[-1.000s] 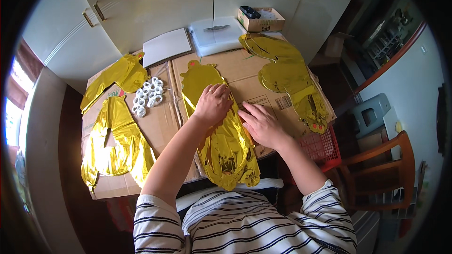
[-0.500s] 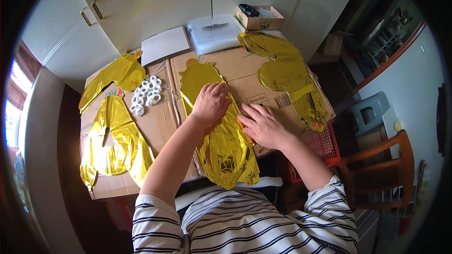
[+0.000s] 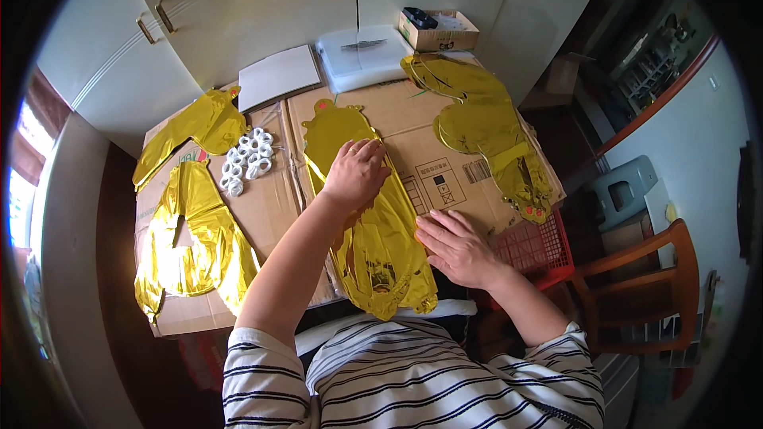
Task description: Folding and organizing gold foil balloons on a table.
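A long, flat gold foil balloon [image 3: 381, 230] lies in the middle of the cardboard, its near end at the edge by my body. My left hand [image 3: 358, 175] rests on its upper half, holding nothing, with the fingers laid on the foil. Along the balloon's lower right edge is my right hand [image 3: 457, 248], palm down, fingers stretched out, fingertips at the foil's border. More uninflated gold foil balloons lie around: one curved balloon [image 3: 477, 123] on the right, an arched balloon [image 3: 199, 230] at the near left and another balloon [image 3: 199, 127] behind it.
Small white ring-shaped rolls [image 3: 248, 160] cluster left of the middle balloon. A white pad [image 3: 278, 78], a clear plastic case [image 3: 362, 59] and a small open box [image 3: 439, 32] stand at the back. Beyond the right side are a red basket [image 3: 548, 250] and a wooden chair [image 3: 636, 298].
My right hand has slid toward my body and slightly right along the balloon's edge, uncovering printed marks on the cardboard. The left hand stays in place.
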`<control>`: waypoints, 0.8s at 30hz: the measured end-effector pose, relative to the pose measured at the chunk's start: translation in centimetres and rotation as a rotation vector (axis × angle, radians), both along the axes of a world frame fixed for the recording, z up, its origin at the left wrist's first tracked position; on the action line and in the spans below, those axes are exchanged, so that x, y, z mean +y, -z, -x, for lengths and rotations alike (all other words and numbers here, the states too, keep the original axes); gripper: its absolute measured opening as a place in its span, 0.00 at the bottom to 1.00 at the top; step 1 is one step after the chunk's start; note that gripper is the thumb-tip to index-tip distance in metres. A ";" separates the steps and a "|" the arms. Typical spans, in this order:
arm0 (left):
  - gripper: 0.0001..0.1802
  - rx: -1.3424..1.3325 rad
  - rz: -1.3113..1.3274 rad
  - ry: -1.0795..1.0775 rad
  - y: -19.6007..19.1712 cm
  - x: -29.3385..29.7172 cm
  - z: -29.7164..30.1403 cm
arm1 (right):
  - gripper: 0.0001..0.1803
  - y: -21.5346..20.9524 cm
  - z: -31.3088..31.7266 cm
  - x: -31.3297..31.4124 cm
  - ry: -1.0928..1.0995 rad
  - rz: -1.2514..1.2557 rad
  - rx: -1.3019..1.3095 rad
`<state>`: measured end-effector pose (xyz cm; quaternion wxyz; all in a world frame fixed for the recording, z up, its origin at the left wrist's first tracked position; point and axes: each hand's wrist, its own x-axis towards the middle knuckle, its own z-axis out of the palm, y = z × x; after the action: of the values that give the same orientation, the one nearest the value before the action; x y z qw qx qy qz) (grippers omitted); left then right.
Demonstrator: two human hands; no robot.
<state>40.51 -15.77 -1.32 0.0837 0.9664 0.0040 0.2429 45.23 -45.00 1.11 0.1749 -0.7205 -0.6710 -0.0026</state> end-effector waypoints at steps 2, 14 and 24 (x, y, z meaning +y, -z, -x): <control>0.24 0.019 -0.005 0.001 -0.1 0.1 0.0 | 0.26 0.0 -0.1 0.1 -0.015 -0.010 -0.005; 0.35 0.244 -0.015 -0.017 -2.6 1.6 -0.9 | 0.25 0.2 -0.6 0.3 -0.051 -0.047 -0.039; 0.37 0.125 0.005 0.014 -1.5 1.9 -0.3 | 0.26 -0.1 -0.2 0.0 -0.057 -0.075 -0.079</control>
<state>40.80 -13.87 0.14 0.0875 0.9795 0.0032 0.1816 45.46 -45.00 1.25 0.1750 -0.6935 -0.6970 -0.0513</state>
